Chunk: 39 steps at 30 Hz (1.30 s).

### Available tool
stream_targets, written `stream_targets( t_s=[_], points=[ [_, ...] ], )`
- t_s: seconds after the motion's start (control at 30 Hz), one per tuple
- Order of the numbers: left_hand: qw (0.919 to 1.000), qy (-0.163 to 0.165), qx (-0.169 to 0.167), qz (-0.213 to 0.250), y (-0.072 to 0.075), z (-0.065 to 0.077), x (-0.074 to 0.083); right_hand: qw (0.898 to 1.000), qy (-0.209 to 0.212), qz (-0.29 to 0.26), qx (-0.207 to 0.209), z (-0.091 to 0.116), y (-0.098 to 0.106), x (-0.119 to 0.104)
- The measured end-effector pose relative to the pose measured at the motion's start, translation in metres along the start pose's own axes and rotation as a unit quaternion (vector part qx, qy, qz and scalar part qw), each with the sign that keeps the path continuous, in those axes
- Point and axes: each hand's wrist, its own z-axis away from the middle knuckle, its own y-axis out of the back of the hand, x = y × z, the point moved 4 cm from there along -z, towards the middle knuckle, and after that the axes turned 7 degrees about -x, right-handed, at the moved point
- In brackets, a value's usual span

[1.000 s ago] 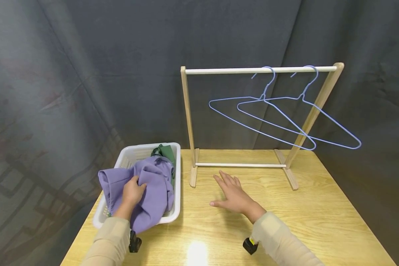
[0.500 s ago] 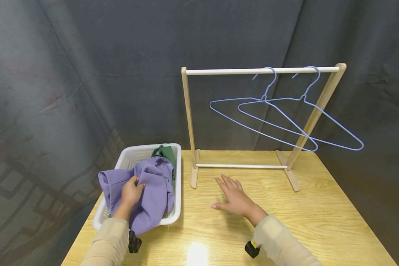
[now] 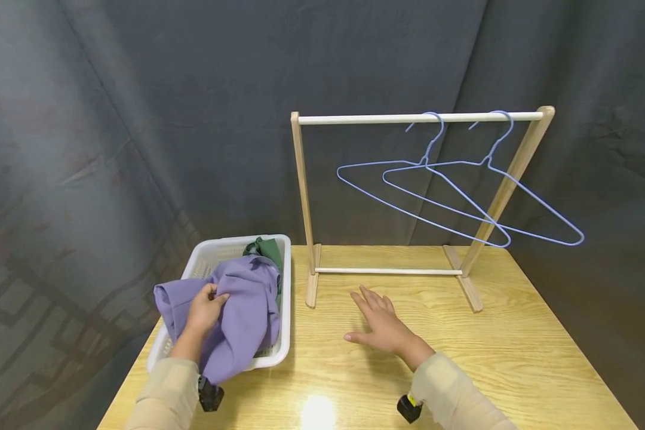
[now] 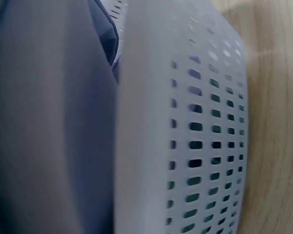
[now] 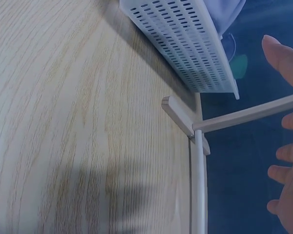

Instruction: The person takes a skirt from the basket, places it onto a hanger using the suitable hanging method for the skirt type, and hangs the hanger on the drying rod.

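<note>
My left hand (image 3: 203, 312) pinches a fold of a purple garment (image 3: 247, 304) that lies bunched in a white plastic basket (image 3: 286, 298). Part of the purple cloth hangs over the basket's near and left rim. Behind it, a dark green garment (image 3: 269, 249) shows at the basket's back right. In the left wrist view the purple cloth (image 4: 44, 122) fills the left side and hides the fingers. My right hand (image 3: 381, 325) hovers over the table with fingers spread and holds nothing; the right wrist view shows its fingers (image 5: 288, 63) at the right edge.
A wooden rack (image 3: 303, 197) stands at the back of the table (image 3: 516, 358). Two blue wire hangers (image 3: 427, 161) hang toward the right of its top rail (image 3: 355, 120). A dark grey curtain (image 3: 220, 119) is behind everything.
My left hand has shifted slightly left with the pinched purple cloth. The right hand has stayed almost in place, still spread. The hangers have not moved on the rail.
</note>
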Motion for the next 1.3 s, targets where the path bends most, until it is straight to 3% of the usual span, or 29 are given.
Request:
stream_targets(
  t_s=[0.23,0.5,0.73,1.0,1.2,1.3],
  points=[
    [0.9951,0.030,-0.023,0.091,0.004,0.001,0.007,1.000,-0.004,0.001,0.002,0.002,0.000,0.000],
    [0.9748,0.047,-0.052,0.212,0.001,0.006,0.020,1.000,-0.001,-0.009,0.004,0.002,-0.001,0.001],
    [0.9609,0.040,-0.041,0.271,-0.006,0.008,0.030,1.000,0.000,-0.024,-0.007,0.004,-0.006,0.005],
    [0.9493,0.027,-0.027,0.312,-0.020,-0.001,0.048,0.999,-0.004,-0.027,0.019,0.007,0.000,0.015],
    [0.9372,0.028,-0.023,0.347,-0.019,0.001,0.054,0.999,0.000,-0.040,0.016,0.007,-0.002,0.014],
    [0.9356,0.031,-0.025,0.351,-0.017,0.003,0.055,0.999,0.002,-0.041,0.015,0.005,-0.004,0.013]
  ],
)
